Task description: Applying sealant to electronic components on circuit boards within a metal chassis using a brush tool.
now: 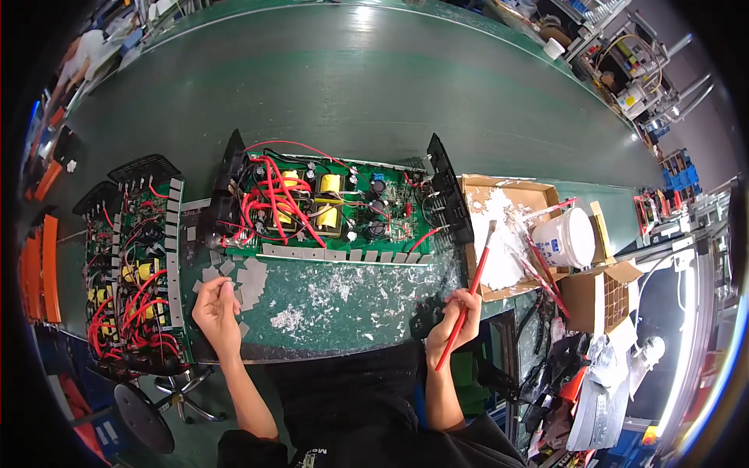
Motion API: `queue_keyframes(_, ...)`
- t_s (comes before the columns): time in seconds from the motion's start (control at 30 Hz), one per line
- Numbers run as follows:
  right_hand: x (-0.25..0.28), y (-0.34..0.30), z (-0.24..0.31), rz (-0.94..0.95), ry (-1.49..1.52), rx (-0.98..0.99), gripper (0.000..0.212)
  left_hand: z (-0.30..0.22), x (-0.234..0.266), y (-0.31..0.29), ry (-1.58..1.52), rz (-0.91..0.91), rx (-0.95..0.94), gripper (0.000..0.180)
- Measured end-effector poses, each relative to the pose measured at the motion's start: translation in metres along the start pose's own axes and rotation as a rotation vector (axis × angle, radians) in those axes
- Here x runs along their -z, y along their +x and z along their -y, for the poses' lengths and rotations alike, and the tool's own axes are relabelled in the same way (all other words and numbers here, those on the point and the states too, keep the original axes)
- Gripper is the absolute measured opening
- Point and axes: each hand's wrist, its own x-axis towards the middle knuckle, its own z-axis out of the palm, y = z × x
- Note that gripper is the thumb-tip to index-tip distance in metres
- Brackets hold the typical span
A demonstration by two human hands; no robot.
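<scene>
My right hand (455,325) is closed round a slim red-handled brush (470,298). Its bristle end points up and away, over the left side of a shallow cardboard tray (550,189) smeared with white material. My left hand (218,313) has its fingers curled toward the thumb; whatever is in them, if anything, is too small to make out. Beside it lie several thin grey pads (251,282). In front of me sits a green circuit board (367,204) with yellow transformers, red wires, black end panels and a row of grey pads along its near edge.
Two similar board assemblies (140,269) stand at the left. A white tub (563,238) lies tipped in the tray, with more red-handled brushes. An open divided carton (601,300) is at the right. White scraps (289,318) litter the green bench. A stool (144,417) stands lower left.
</scene>
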Motion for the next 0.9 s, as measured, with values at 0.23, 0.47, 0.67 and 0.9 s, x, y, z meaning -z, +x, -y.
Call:
queue_keyframes(0.23, -0.001, -0.001, 0.002, 0.007, 0.019, -0.025, 0.016, -0.004, 0.001, -0.001, 0.023, -0.005, 0.010, 0.009)
queue_keyframes(0.47, 0.002, 0.000, 0.003, 0.011, -0.010, -0.018, 0.015, -0.007, -0.002, -0.002, 0.016, 0.011, 0.013, 0.009)
queue_keyframes(0.67, -0.004, -0.002, 0.002, 0.005, -0.007, -0.003, 0.013, -0.005, 0.004, -0.001, 0.029, 0.000, 0.015, 0.010)
queue_keyframes(0.9, 0.009, 0.009, 0.007, -0.027, -0.052, 0.003, 0.013, -0.004, -0.011, -0.002, 0.113, -0.003, 0.062, 0.014)
